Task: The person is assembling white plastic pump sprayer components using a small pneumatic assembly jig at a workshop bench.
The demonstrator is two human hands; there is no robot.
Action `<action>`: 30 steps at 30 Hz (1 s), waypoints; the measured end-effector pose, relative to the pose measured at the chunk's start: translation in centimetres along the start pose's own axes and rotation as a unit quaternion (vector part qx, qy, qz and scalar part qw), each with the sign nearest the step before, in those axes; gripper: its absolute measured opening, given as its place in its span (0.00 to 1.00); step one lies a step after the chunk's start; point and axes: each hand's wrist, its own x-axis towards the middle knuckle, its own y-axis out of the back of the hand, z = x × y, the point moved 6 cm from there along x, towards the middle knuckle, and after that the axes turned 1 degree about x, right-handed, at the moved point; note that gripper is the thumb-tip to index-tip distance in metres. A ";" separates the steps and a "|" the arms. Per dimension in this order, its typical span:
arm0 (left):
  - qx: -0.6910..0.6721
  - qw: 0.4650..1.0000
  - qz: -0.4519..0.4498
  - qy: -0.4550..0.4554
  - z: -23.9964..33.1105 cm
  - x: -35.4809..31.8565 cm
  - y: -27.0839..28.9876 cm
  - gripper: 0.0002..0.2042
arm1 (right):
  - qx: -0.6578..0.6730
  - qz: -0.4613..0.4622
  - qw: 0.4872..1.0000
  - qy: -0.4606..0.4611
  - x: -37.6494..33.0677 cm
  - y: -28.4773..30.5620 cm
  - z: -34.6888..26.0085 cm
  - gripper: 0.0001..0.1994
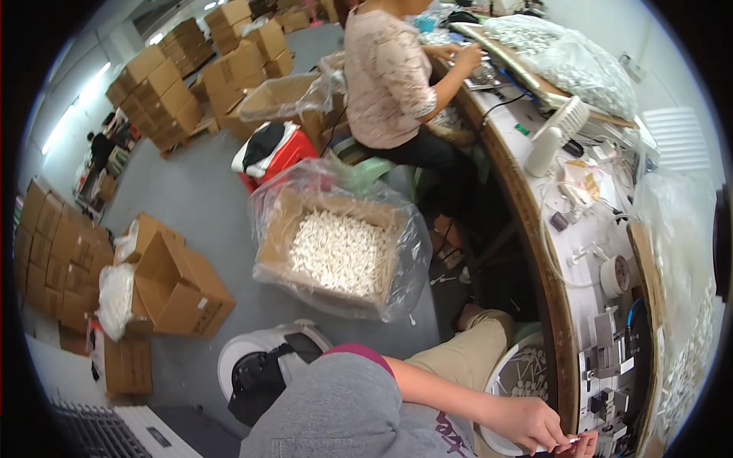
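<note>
At the lower right edge, my left hand [527, 424] reaches over from the left with its fingers pinched on a small, slim white plastic part [563, 446]. My right hand [584, 446], partly cut off by the frame's lower edge, has its fingertips closed at the other end of that part. Both hands are at the bench edge, close to small metal fixtures [609, 406]. Under my left forearm stands a white tub [500, 379] with many white stemmed plastic pieces [528, 372] in it.
The workbench [566, 336] curves up the right side, bearing a metal press fixture [608, 343], a tape roll [615, 276] and cables. A plastic-lined carton [275, 244] of white parts sits on the floor. Beyond it, another person [389, 84] works seated. Brown boxes [179, 298] stand left.
</note>
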 end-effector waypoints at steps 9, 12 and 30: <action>-0.052 0.997 -0.048 0.003 -0.3 0.1 -2.0 0.11 | -0.010 -0.086 0.996 0.028 -1.0 0.8 0.3 0.06; -0.075 0.992 -0.096 0.025 -0.2 1.0 -1.9 0.12 | -0.080 -0.105 0.991 0.034 -1.5 0.4 -0.5 0.05; 0.152 0.972 -0.163 0.071 -6.9 11.4 -3.3 0.16 | -0.416 0.308 0.805 0.291 9.3 10.6 -17.5 0.09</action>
